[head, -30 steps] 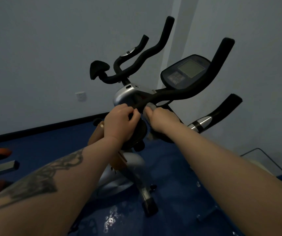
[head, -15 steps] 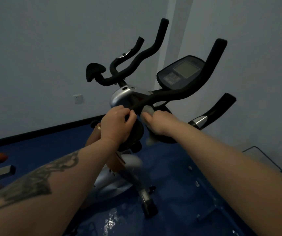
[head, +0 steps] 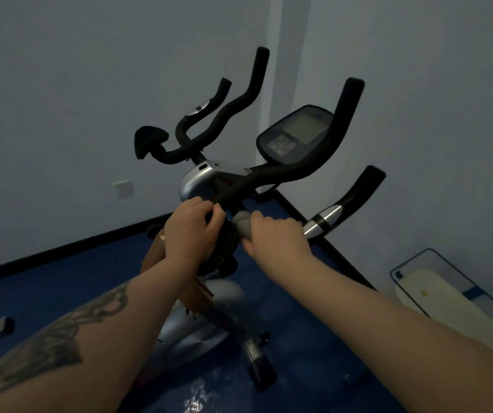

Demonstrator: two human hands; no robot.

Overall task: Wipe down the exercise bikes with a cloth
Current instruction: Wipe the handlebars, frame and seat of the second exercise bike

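Grey cloth (head: 243, 225): bunched in your right hand (head: 275, 236), fingers curled round it, against the exercise bike (head: 200, 180) handlebar stem. Left hand (head: 193, 231) grips the black knob. Risk: dragging cloth could snag there.

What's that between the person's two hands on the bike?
In the head view, a wad of grey cloth, gripped by the right hand, sits against the black handlebar beside the left hand.

One head-worn camera looks forward and down, close over the exercise bike's handlebars (head: 269, 177), room corner at twelve o'clock.
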